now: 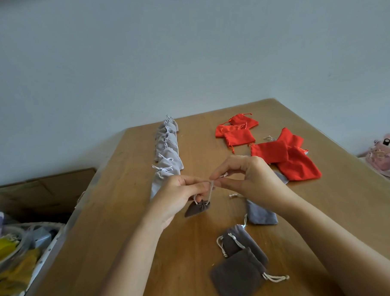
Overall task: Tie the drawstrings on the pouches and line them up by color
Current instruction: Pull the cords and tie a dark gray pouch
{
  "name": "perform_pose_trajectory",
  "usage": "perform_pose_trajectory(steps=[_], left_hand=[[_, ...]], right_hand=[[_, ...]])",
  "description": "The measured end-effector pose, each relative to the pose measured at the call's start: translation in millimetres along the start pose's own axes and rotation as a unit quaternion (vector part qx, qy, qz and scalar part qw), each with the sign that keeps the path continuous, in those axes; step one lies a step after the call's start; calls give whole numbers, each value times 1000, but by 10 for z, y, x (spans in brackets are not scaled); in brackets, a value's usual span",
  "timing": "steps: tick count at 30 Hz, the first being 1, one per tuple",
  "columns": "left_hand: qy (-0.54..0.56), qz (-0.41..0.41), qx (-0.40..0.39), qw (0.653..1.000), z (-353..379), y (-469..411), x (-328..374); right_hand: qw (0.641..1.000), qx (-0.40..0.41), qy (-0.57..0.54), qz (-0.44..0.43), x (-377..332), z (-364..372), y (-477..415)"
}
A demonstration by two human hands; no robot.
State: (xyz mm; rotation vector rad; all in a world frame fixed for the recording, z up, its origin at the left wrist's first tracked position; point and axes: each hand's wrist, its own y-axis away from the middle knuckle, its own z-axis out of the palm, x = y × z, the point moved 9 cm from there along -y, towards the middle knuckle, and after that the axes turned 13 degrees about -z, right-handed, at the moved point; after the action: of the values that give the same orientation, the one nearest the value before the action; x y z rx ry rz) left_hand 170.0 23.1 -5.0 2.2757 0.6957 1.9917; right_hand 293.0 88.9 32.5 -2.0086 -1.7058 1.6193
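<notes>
1. At frame centre the left hand [180, 193] and right hand [244, 179] are close together. Each pinches the white drawstring [211, 190] of a dark grey pouch [196, 209] hanging below them; the knot looks unfinished.
2. Left of centre, a row of light grey pouches [167, 153] lies tied and lined up on the tabletop [125, 218].
3. The loose grey pouches [237, 278] at lower right and the red pouches [286, 157] at upper right appear untied and unsorted.

The dark grey pouch [195, 210] below the fingers [197, 186] is matt, velvety cloth; the cord [211, 192] between them is white twisted string. The red pouches [298, 165] beyond them are the same matt cloth. The surface [126, 240] is smooth, low-sheen wood.
</notes>
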Motion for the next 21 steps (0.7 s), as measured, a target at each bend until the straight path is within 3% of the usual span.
perform_pose_trajectory(steps=[7,11,16,21], left_hand=[[-53,16,-83,995,219,109,50],[5,1,-106,994,250,126,45],[92,-17,-55,994,167,60,17],[183,-7,-56,982,86,30,46]], right_hand=[[1000,-6,-16,16,-8,56,7],[999,11,-33,18,-21,26,0],[994,40,-80,64,61,23,13],[993,-42,-46,100,140,198,38]])
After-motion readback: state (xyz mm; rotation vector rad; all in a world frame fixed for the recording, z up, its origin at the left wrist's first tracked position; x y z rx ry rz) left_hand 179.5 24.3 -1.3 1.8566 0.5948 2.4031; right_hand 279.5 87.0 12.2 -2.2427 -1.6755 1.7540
